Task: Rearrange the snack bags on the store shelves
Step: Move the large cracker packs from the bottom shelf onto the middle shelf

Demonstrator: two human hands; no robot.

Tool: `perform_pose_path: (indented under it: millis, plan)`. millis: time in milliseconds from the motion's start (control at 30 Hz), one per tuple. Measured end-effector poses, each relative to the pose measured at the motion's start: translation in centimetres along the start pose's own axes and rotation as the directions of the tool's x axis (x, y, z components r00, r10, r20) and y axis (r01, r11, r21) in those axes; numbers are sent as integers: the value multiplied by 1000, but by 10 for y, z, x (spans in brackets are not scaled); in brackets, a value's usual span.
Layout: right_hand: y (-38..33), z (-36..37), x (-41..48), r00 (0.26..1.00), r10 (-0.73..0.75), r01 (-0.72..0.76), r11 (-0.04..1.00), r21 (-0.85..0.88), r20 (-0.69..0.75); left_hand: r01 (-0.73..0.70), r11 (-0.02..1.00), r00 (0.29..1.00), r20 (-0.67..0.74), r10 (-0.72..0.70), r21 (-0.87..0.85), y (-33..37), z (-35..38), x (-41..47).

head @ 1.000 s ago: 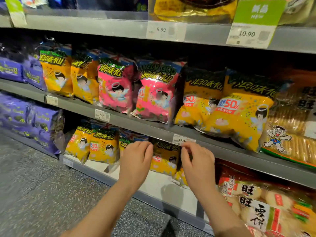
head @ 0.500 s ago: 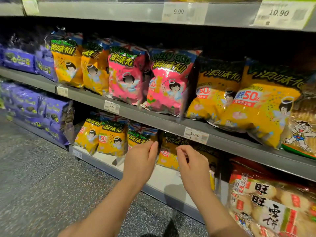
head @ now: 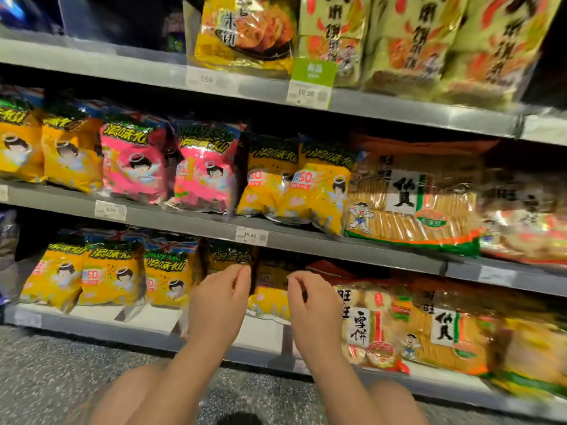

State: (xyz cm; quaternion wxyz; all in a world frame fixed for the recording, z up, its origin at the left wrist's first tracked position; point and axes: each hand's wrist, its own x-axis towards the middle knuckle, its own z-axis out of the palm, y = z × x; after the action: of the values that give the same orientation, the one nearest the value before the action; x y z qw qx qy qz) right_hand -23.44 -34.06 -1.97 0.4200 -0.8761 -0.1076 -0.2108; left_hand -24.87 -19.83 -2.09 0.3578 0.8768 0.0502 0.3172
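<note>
Between left hand (head: 219,305) and right hand (head: 317,308) sits a yellow, dark-topped bag (head: 269,302); grip unclear.

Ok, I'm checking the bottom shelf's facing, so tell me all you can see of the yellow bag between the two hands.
The yellow bag looks like glossy plastic film, with a dark green top band in shadow. It stands upright on the bottom shelf, facing out, between the left hand and the right hand. Whether either hand grips it is unclear.

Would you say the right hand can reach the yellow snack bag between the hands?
Probably yes: the right hand hovers right beside the yellow snack bag, with nothing visible between them.
</note>
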Motion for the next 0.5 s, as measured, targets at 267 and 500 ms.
perform_pose_path:
  millis: [267,500]
  plan:
    - [-18,-76,-13,995,38,-47,994,-98,-94,-157,987,988,-20,156,-35,72,-26,-3]
    - [-14,-97,-22,995,58,-63,996,-68,-78,-180,984,983,18,180,10,92,-18,-20]
